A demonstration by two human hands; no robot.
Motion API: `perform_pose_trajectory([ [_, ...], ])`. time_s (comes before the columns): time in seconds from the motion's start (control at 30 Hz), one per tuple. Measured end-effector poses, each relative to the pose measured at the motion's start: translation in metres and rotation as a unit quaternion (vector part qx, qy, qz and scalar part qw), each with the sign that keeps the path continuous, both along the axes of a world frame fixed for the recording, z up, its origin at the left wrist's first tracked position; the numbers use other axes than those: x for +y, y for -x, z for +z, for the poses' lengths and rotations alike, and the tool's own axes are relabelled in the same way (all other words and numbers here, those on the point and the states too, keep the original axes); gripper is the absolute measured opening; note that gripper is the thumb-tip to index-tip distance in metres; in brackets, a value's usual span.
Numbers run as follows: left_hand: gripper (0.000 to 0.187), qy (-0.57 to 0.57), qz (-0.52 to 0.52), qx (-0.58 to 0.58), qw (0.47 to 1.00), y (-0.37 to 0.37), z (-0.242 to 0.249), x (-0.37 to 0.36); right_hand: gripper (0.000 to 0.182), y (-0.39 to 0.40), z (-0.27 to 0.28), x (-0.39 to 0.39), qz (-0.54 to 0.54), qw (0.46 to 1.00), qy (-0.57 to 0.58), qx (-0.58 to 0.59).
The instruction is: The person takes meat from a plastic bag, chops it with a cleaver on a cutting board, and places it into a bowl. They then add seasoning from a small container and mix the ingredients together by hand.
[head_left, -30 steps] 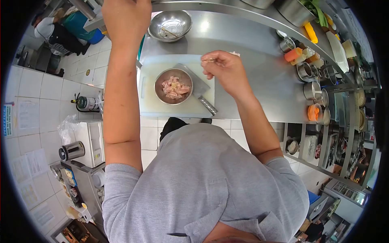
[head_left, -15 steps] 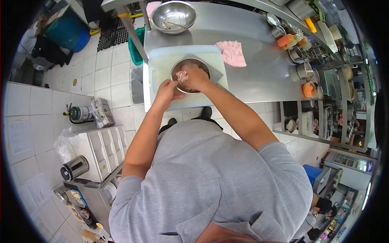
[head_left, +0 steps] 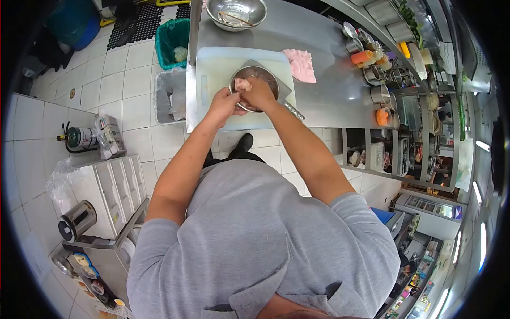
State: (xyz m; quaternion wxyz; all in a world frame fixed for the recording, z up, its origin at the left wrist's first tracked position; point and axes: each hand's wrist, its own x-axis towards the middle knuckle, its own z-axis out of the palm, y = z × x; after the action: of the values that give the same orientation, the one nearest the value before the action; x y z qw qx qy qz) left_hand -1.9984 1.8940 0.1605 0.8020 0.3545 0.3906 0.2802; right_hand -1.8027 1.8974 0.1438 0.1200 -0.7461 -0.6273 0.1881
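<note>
A metal bowl rests on the white cutting board, partly over a broad-bladed knife whose handle sticks out at the right. My left hand is closed on the bowl's near-left rim. Inside the bowl, my right hand is closed around pale pink raw meat, which bulges out beside its fingers. Darker contents at the bottom of the bowl are mostly hidden by that hand.
A larger metal bowl with a thin stick in it stands at the back of the steel table. A pink cloth lies right of the board. Left of the table are a green-lined bin and a grey bin. Shelves with pots line the right.
The view has shifted, showing more of the bins. My right hand still works in the bowl with the meat; my left hand stays at its rim. One foot has moved right.
</note>
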Motion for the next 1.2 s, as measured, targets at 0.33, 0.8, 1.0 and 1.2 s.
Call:
perform_pose_trajectory([
  [0.33,0.022,0.013,-0.013,0.007,1.0,0.007,0.004,0.004,0.05,0.01,0.042,-0.009,0.018,0.998,-0.044,0.029],
  [0.8,0.022,-0.002,-0.013,0.027,1.0,0.005,0.002,0.003,0.051,0.022,0.032,0.003,-0.046,0.994,0.067,0.08],
  [1.0,0.021,0.014,-0.006,0.039,0.999,0.007,0.001,0.003,0.046,0.0,0.054,0.015,0.105,0.985,0.104,-0.085],
  [1.2,0.015,-0.011,0.006,0.051,0.999,0.0,0.009,-0.001,0.046,0.012,0.025,-0.008,-0.016,0.999,-0.033,0.0],
])
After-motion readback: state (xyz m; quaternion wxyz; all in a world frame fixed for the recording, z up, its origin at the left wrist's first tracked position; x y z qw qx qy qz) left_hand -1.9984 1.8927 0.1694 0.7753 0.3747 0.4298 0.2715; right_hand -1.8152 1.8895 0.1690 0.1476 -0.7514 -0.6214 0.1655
